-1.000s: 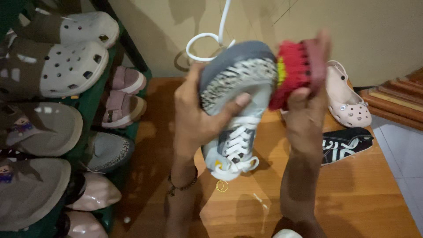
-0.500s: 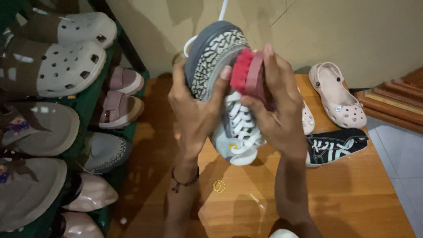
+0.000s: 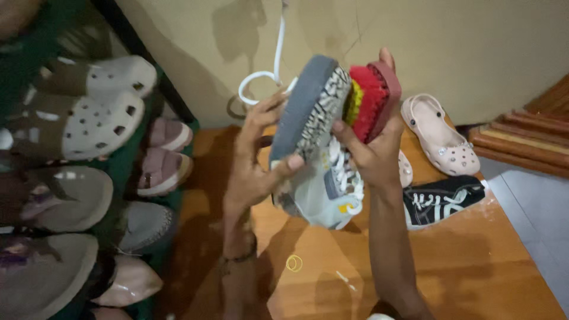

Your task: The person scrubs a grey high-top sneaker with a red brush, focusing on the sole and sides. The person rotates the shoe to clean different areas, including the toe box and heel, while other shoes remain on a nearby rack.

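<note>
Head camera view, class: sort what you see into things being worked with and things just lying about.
In use:
left hand
right hand
sneaker
red brush

Lying about:
pink clog
black sneaker
shoe rack of shoes
white cord

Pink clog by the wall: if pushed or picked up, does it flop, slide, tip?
The pink clog looks moulded in one piece, so probably holds its shape when gripped. It looks foam-like with holes, so likely light. It lies flat on its sole on the smooth wooden floor, so a push would likely slide it, not tip it.
</note>
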